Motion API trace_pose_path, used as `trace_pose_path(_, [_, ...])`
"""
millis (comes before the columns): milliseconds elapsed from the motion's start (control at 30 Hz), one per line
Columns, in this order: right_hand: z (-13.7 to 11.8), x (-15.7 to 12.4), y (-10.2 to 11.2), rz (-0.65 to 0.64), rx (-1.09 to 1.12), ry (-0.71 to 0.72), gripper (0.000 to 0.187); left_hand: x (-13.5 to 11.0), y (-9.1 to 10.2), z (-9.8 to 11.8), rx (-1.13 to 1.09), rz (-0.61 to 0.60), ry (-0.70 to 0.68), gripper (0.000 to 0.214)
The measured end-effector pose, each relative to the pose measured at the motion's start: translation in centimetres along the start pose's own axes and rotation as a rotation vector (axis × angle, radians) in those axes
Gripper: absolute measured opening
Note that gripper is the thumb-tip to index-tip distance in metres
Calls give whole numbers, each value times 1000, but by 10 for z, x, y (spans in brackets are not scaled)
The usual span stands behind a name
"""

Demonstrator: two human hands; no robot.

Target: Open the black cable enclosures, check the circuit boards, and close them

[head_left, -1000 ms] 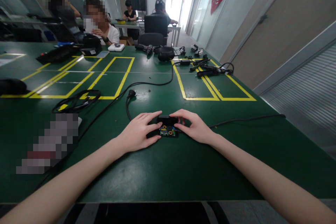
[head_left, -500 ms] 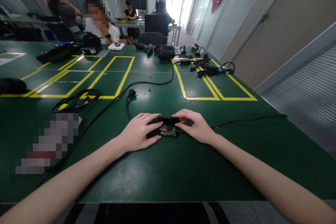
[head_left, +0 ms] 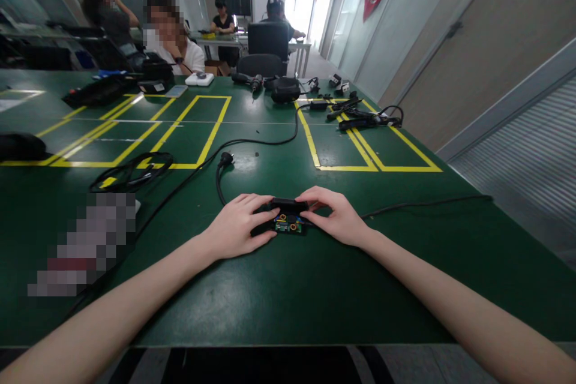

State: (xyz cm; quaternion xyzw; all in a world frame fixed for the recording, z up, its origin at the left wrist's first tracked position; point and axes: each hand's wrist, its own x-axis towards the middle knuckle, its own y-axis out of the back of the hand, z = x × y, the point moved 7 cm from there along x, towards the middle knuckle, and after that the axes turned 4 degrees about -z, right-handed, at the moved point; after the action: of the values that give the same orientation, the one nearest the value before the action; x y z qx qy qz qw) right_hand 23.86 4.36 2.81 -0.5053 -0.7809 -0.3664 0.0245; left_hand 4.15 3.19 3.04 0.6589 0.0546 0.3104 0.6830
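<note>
A small black power adapter case lies opened near the middle of the table, its circuit board (head_left: 288, 224) with copper coils facing up. The black cover (head_left: 289, 204) stands tilted up behind the board. My left hand (head_left: 243, 225) grips the cover's left end between fingers and thumb, with lower fingers beside the board. At the other end my right hand (head_left: 335, 216) pinches the cover between thumb and fingertips. A black cable (head_left: 418, 204) runs off to the right from behind my right hand. Left of the case, a power plug (head_left: 226, 159) lies on its cord.
On the green table (head_left: 252, 306) lie a coiled cable (head_left: 132, 173), a blurred-out flat item (head_left: 90, 246) and a long cord (head_left: 252, 143). Farther back are a power drill (head_left: 255, 83), a black pouch (head_left: 285, 90) and tangled adapters (head_left: 360, 120). Several people sit beyond.
Both hands and the cover hold nearly the same position. Across the table, a person's hand near the face has shifted slightly.
</note>
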Motion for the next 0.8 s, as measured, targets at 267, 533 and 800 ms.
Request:
trace_pose_path(267, [-9,0,3,-25,-5,53,17,0,4,4,11,50,-40,23])
trace_pose_path(533, [-18,-1,-2,-98,-45,133,10,-4,1,3,-138,98,-58,26])
trace_pose_path(800, [-22,-2,-7,-177,-144,158,19,0,3,1,-305,67,45,12])
